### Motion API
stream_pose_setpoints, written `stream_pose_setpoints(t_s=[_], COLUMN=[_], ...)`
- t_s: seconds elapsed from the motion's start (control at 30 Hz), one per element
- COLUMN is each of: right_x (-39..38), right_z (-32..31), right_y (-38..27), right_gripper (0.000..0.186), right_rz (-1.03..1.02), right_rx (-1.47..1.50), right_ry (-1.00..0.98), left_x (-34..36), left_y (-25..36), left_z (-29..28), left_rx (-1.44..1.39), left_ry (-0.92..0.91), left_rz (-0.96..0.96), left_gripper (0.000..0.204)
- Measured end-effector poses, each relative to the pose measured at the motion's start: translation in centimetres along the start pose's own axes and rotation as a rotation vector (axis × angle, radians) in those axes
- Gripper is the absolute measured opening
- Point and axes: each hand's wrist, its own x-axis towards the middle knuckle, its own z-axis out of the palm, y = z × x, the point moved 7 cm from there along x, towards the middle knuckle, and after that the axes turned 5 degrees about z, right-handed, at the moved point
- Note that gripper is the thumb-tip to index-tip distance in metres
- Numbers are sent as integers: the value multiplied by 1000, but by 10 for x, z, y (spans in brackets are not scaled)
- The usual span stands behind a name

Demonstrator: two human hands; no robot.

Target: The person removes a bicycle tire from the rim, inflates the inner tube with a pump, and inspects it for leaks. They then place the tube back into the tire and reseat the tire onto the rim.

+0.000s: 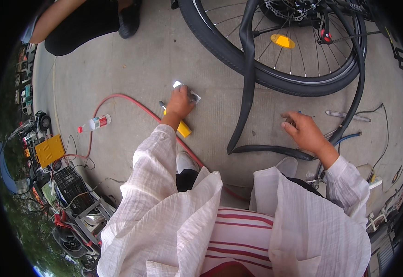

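My left hand [180, 102] reaches down to the concrete, its fingers closed over a shiny silvery flat piece [178, 84] that shows on both sides of them. A yellow-handled tool [184, 129] lies under that wrist, partly hidden. My right hand [306, 133] hovers above the ground with thumb and forefinger apart; its other fingers are curled and partly hidden. Beside it runs a black inner tube [242, 117], limp and bent sharply at the ground. The tube drapes across a bicycle wheel [275, 82] with a yellow reflector [282, 41].
A red hose [139, 104] curves across the ground at left, near a clear bottle [99, 122] on its side. At right lie a metal bar [348, 116], a blue hose [349, 137] and thin cables. Another person's arm [56, 18] and shoe [129, 21] appear at upper left.
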Motion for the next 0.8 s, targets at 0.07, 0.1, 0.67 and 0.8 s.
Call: stream_pose_setpoints(t_s=[0.07, 0.1, 0.67, 0.8], right_x=[5, 8, -18, -10], right_z=[-14, -25, 8, -29], right_y=[-3, -5, -115, -61], right_gripper=[30, 29, 28, 23], right_rz=[-7, -1, -322, -58], right_rx=[110, 194, 258, 12], right_ry=[126, 235, -334, -181], left_x=[4, 7, -52, -15], left_y=[-18, -19, 267, 236], left_z=[7, 5, -179, -157], left_rx=[-49, -76, -1028, -1270], left_ry=[29, 41, -852, -503], left_rz=[12, 24, 641, 321], left_gripper=[46, 38, 15, 21])
